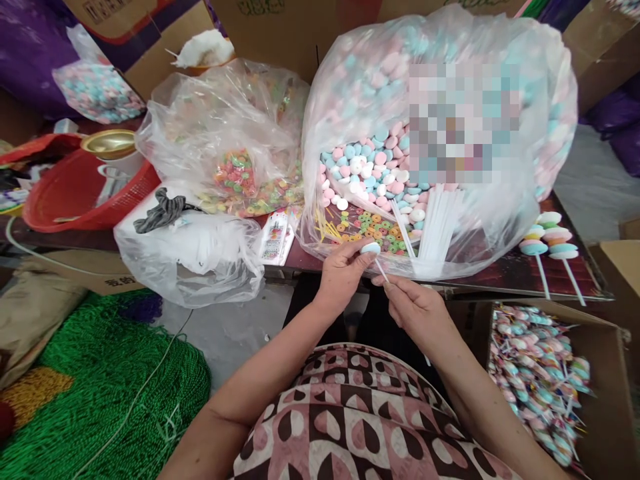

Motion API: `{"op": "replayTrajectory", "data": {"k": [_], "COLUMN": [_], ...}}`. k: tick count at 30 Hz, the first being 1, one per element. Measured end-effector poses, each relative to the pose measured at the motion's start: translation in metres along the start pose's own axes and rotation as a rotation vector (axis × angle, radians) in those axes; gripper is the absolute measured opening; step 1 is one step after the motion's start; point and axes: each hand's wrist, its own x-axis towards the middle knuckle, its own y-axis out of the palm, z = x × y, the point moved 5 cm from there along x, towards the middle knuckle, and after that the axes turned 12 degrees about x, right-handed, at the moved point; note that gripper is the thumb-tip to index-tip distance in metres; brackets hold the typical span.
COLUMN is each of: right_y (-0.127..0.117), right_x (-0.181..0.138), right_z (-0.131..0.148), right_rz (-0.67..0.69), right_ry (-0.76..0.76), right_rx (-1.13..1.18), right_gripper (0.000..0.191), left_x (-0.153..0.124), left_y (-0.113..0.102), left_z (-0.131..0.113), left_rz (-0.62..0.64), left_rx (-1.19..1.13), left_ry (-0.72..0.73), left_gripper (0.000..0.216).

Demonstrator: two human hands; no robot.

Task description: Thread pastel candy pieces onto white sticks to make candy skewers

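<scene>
Between the thumb and fingers of my left hand (345, 270) is a pale blue-white round marshmallow (371, 249). My right hand (413, 303) pinches a thin white stick (382, 270) whose upper end meets the marshmallow's underside; how deep it goes in I cannot tell. Just beyond my hands a large clear plastic bag (505, 233) lies open, with pink, blue and white marshmallows (370, 163) inside. At its mouth are small ring-shaped candies (373, 225) and a bundle of white sticks (439, 223).
Finished-looking marshmallow skewers (559, 241) lie at the table's right edge, above a cardboard box (607, 400) of wrapped ones. To the left are a bag of ring candies (235, 177), a white plastic bag (200, 250) and a red basket (65, 213). Green stringy material (115, 373) covers the floor.
</scene>
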Motion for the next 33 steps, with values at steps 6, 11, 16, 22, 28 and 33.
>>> {"op": "replayTrajectory", "data": {"k": [6, 11, 16, 22, 28, 33], "right_y": [0.004, 0.001, -0.009, -0.008, -0.008, -0.020], "right_x": [0.002, 0.006, -0.001, 0.002, 0.010, 0.006], "right_z": [-0.007, -0.003, 0.001, -0.008, -0.009, -0.006], "right_rz": [-0.015, -0.034, 0.074, -0.032, -0.043, -0.121], "right_ry": [0.079, 0.040, -0.005, -0.049, -0.096, -0.066], "right_rx": [0.191, 0.101, -0.099, 0.038, 0.195, 0.279], "right_gripper": [0.045, 0.044, 0.039, 0.032, 0.039, 0.028], "left_x": [-0.004, -0.007, 0.003, -0.012, -0.022, 0.024], "left_y": [0.002, 0.004, -0.006, 0.009, 0.018, -0.019], "left_z": [-0.012, -0.013, -0.016, -0.025, -0.037, -0.042], "left_rz": [0.026, 0.004, -0.040, 0.041, 0.186, 0.034], "left_rx": [0.127, 0.184, 0.184, 0.284, 0.290, 0.533], "left_ry": [0.114, 0.152, 0.169, 0.231, 0.307, 0.286], "left_gripper": [0.024, 0.024, 0.027, 0.029, 0.029, 0.026]}}
